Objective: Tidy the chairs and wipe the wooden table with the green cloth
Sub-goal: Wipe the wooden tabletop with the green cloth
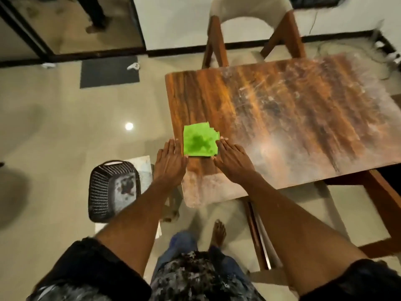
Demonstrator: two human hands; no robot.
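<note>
The cloth [200, 141] lies folded flat near the left edge of the table [293, 109], with a darker damp-looking patch at its middle. The left hand [170, 161] rests flat just beside its left side, fingers extended and close together, partly over the table edge; the right hand [232, 158] lies flat at its right side, fingers straight, tips touching or nearly touching the fold. Neither hand grips anything.

The step in hand looks like squaring up the cloth before wiping. To do it well, 1 palm should settle on top of the pad and press evenly, so the folds stay together. Strokes would best run along the grain toward the far right, where the dull, streaky film is thickest.

1 chair [251, 29] stands at the far side. A basket [112, 190] sits on the floor, left of the table.
</note>
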